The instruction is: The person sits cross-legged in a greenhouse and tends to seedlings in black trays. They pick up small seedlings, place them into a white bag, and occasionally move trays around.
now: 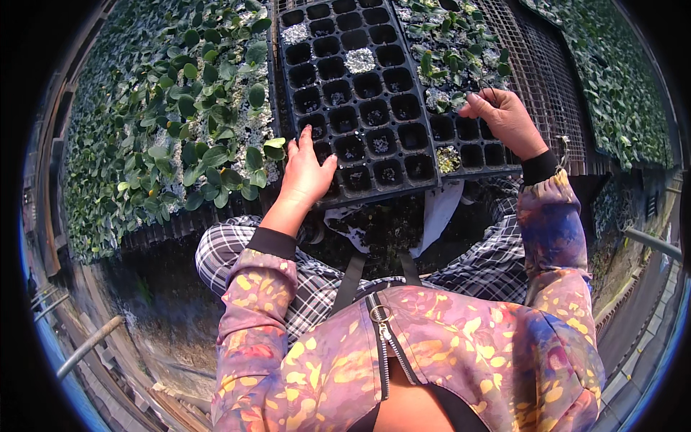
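A black plastic cell tray [356, 146] lies before me, most of its cells dark with crumbs of growing medium at the bottom. My left hand [309, 167] rests over its left edge, fingers apart, with nothing visible in it. Beside those fingertips are seedling leaves [274, 147] of the left-hand bed. My right hand [499, 116] is bent over a second cell tray [469, 129], thumb and fingers drawn together by a plug of white-flecked medium [438, 100]. A thin dark strand shows at the right fingers; whether they grip it or a seedling is unclear.
Dense green seedlings [189, 102] fill the trays on the left, and more seedlings [621, 92] grow at far right. Plastic mesh [550, 81] lies between the right-hand trays. Two cells of the middle tray hold pale medium [360, 60]. White sheeting [441, 208] hangs below the trays.
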{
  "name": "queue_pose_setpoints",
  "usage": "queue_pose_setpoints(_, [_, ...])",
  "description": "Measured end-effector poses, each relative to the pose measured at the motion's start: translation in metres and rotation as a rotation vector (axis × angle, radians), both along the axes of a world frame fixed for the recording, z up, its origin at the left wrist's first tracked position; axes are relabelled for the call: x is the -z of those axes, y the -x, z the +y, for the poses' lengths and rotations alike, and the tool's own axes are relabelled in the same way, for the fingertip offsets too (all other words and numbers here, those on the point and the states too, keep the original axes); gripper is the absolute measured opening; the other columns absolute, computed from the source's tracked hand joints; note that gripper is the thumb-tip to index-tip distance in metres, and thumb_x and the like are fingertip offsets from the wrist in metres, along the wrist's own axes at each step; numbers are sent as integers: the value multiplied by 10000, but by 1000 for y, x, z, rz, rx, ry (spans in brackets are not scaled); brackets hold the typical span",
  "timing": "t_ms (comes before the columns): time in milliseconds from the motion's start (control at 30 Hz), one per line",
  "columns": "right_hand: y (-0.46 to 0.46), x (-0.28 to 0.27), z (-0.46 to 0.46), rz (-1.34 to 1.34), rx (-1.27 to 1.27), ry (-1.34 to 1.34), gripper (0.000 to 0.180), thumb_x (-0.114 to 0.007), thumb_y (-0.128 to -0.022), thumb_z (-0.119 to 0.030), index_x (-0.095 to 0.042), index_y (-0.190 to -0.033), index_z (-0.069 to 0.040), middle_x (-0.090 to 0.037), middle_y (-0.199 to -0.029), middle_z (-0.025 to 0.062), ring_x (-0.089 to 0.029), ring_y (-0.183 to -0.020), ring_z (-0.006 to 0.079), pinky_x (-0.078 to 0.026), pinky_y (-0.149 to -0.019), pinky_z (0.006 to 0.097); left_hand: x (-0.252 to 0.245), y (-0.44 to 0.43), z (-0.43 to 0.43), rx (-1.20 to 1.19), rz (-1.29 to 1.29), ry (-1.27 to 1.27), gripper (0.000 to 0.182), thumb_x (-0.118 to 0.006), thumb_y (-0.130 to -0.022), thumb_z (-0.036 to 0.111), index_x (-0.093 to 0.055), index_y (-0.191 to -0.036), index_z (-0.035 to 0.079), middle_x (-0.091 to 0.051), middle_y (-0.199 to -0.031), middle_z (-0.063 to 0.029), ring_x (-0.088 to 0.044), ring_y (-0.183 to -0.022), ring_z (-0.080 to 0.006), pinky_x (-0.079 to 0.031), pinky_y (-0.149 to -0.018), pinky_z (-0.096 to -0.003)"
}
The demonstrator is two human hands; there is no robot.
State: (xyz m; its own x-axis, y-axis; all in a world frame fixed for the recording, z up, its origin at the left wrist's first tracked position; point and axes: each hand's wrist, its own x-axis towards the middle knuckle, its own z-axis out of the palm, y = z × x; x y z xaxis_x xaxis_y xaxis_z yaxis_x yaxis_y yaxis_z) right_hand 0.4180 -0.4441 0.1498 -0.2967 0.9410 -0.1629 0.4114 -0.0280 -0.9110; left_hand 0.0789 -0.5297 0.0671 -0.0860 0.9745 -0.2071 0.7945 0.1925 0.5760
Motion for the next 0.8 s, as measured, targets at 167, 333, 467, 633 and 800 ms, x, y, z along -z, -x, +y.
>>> queue_pose_setpoints(167, [28,-12,-51,541,243,294,195,-505,-915,-163,-606,-976,-7,-671,-876,98,-447,-515,58,-371,-512,190,-3,9,5,-103,-10,74,811,-652,-763,157,-191,-1413,7,-500,-1173,-298,-535,-1062,-413,-439,-925,-424])
queue_pose_setpoints(333, [46,-19,-46,770,525,182,241,-402,-953,-165,-575,-1015,-9,-657,-909,156,-492,-472,108,-418,-464,232,-17,7,-14,-41,-9,230,842,-645,-733,92,-158,-1402,-62,-535,-1180,-278,-535,-1100,-374,-421,-946,-372])
queue_pose_setpoints(467, [30,18,-26,135,347,6,194,-469,-867,-59,-598,-1006,-21,-656,-831,80,-564,-604,88,-438,-555,202,-1,21,-21,-93,-310,92,562,-616,-744,54,-397,-1253,-39,-613,-1060,-177,-611,-948,-258,-474,-844,-325])
queue_pose_setpoints(633, [26,25,-45,47,110,160,598,-406,-738,145,-530,-1276,-84,-623,-985,35,-538,-839,52,-436,-694,195,-77,35,-36,-208,-1106,238,761,-561,-767,-28,-212,-1437,69,-615,-975,-41,-581,-804,-110,-488,-701,-247])
queue_pose_setpoints(800, [53,-1,-85,92,-158,-102,479,-658,-730,49,-591,-1186,-82,-613,-1123,89,-608,-973,180,-475,-841,271,-119,66,-83,-104,-1248,396,886,-554,-775,-54,-32,-1471,108,-427,-1318,-132,-594,-896,-122,-522,-730,-251])
